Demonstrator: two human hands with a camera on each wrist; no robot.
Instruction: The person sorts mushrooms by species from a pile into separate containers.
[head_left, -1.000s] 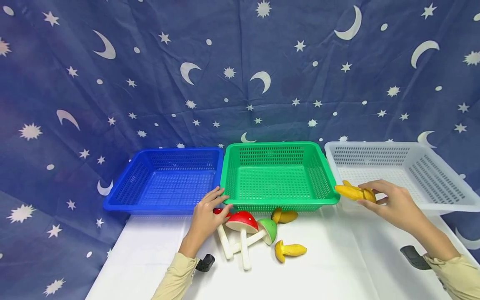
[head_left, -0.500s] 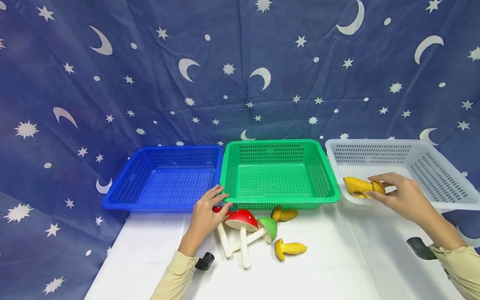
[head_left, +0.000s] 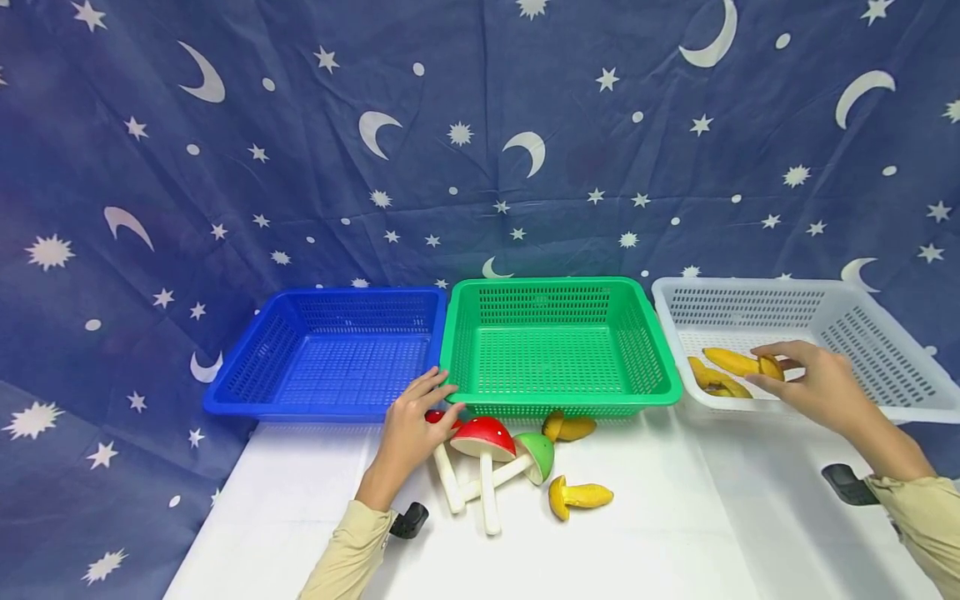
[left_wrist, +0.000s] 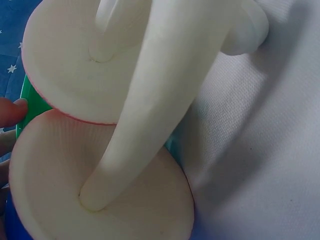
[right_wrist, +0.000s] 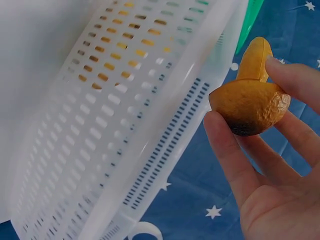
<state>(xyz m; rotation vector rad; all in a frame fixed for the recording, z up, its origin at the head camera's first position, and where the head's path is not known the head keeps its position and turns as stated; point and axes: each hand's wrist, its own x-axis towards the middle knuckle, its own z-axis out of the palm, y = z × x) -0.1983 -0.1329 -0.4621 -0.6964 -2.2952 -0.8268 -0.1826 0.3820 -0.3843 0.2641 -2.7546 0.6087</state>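
My right hand [head_left: 813, 383] pinches a yellow mushroom [head_left: 735, 362] by its cap, with thumb and fingers on either side, over the white basket [head_left: 892, 410]. In the right wrist view its brown-yellow cap [right_wrist: 247, 107] faces the camera. More yellow mushrooms [head_left: 708, 379] lie in that basket's front left corner. My left hand [head_left: 412, 429] rests with loosely bent fingers at the green basket's near left corner. Below it are a partly hidden red mushroom [head_left: 448, 479] and a red-capped mushroom [head_left: 486, 437]. In the left wrist view, white stems and a cap underside [left_wrist: 145, 200] fill much of the frame.
A green-capped mushroom [head_left: 536, 458] and two yellow mushrooms, one against the basket [head_left: 570, 428] and one nearer [head_left: 581, 497], lie on the white table [head_left: 645, 558]. The blue basket [head_left: 322, 411] and green basket [head_left: 562, 400] stand left of the white one, before a starry cloth [head_left: 450, 75].
My right hand has moved right and inward from the white basket's front left rim, holding a yellow mushroom. Other yellow mushrooms now show inside that corner. The left hand has stayed put.
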